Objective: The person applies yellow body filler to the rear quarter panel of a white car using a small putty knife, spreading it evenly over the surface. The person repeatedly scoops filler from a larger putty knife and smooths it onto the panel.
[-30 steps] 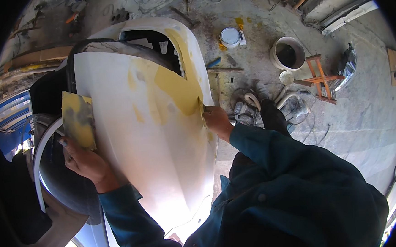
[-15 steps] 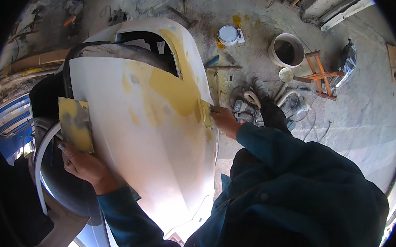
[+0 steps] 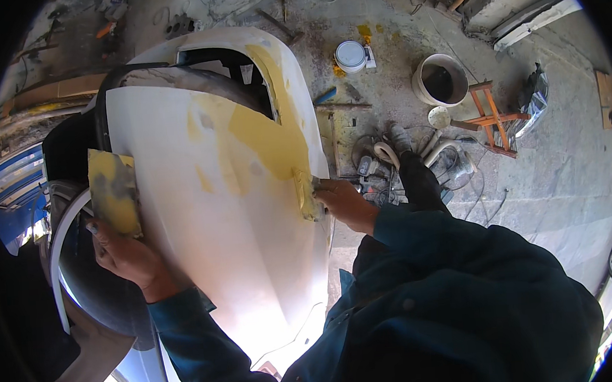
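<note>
My left hand (image 3: 127,257) grips the lower edge of a flat, rectangular board (image 3: 114,194) smeared with yellow filler and grey patches, held up at the left side of the car panel. In my right hand (image 3: 347,204) is a putty spreader (image 3: 306,194) coated in yellow, its blade against the right side of the white car body panel (image 3: 219,268). Yellow filler (image 3: 267,144) covers a broad band of that panel, reaching from the opening's edge down to the spreader. Part of the right fingers is hidden behind the spreader's edge.
A round dark opening (image 3: 241,71) sits at the panel's far end. On the concrete floor stand a lidded white tub (image 3: 350,56), a pale bucket (image 3: 440,80) and a wooden stool (image 3: 494,117). Hoses and a power tool (image 3: 368,167) lie by my foot.
My right hand has moved the spreader left and slightly down across the panel. The left hand and its board have stayed nearly in place.
</note>
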### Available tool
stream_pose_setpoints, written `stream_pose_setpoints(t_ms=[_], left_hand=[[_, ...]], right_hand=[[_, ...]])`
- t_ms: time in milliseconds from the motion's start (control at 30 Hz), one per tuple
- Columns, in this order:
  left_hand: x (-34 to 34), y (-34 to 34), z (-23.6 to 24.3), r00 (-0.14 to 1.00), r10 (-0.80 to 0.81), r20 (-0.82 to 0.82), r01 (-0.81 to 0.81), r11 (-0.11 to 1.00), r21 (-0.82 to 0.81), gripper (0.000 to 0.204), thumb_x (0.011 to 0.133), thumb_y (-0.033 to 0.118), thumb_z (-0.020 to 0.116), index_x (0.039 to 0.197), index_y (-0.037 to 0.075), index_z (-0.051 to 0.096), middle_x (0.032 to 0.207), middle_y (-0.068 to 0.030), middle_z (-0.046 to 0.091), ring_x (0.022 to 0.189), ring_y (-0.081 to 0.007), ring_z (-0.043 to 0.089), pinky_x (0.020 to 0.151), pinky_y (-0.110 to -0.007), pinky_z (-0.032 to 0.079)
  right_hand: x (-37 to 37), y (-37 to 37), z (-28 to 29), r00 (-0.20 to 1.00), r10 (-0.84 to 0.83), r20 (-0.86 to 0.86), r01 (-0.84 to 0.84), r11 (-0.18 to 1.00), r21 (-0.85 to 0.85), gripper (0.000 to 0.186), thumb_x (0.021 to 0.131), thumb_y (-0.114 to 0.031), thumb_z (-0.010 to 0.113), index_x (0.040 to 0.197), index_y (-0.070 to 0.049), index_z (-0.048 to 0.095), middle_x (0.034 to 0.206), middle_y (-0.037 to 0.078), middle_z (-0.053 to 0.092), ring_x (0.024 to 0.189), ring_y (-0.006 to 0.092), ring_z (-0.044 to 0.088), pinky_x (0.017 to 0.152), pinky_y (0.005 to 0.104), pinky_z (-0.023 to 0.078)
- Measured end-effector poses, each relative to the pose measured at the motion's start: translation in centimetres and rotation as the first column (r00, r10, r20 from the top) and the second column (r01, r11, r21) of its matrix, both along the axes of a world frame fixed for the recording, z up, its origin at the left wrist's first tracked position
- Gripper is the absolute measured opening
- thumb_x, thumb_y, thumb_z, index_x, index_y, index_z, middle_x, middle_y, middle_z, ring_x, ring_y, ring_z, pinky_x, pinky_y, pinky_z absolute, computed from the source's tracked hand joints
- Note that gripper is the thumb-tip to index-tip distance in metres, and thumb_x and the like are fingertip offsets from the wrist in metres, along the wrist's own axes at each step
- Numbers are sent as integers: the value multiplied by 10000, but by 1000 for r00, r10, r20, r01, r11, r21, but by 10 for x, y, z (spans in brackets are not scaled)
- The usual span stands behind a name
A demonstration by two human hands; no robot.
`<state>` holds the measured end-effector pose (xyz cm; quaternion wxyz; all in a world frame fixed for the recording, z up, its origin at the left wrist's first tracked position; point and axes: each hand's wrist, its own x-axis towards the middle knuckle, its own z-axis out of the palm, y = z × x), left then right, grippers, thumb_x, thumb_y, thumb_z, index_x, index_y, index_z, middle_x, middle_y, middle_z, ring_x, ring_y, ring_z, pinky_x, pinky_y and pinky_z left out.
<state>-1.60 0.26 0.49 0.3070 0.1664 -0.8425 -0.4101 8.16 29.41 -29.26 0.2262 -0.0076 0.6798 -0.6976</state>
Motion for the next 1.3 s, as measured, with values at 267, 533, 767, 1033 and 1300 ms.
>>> stream_pose_setpoints(t_ms=[267,533,767,1033,1300], left_hand=[[-3,2,2,1000,-16,14,16,1000,-20,676,1135,517,532,1191,-137,692,1118,-158,730,951,-226,666,893,-376,550],[3,11,4,1000,13,10,-13,1000,-18,617,1158,447,493,1193,-135,693,1119,-160,736,958,-228,677,907,-372,556],[2,-8,-1,1000,-22,1,21,999,49,546,1163,367,500,1266,-141,672,1186,-164,743,1012,-247,712,940,-373,571],[67,81,-28,983,-16,-185,144,690,709,596,1167,449,469,1481,-52,542,1411,-197,639,1224,-300,675,1034,-467,601],[86,253,-56,994,110,-2,-23,227,974,571,1179,442,396,1450,-35,557,1344,-166,686,1177,-292,698,988,-428,579]], right_hand=[[-19,-16,-51,866,-167,472,237,967,-92,279,1009,-157,559,1097,33,745,835,122,722,719,203,667,650,410,510],[-36,-15,65,919,-47,393,47,999,11,305,989,-152,622,1170,58,748,937,195,773,843,239,702,781,401,542],[-61,7,118,874,31,484,186,901,-393,325,1047,-169,604,1252,62,704,1094,155,756,911,208,712,860,400,575],[-123,90,160,932,21,363,172,855,-490,349,1106,-150,597,1387,49,651,1195,121,744,1059,153,724,946,346,623],[-147,128,236,975,194,-110,-221,902,-371,349,1136,-160,544,1411,44,612,1166,149,736,1019,161,710,877,353,593]])
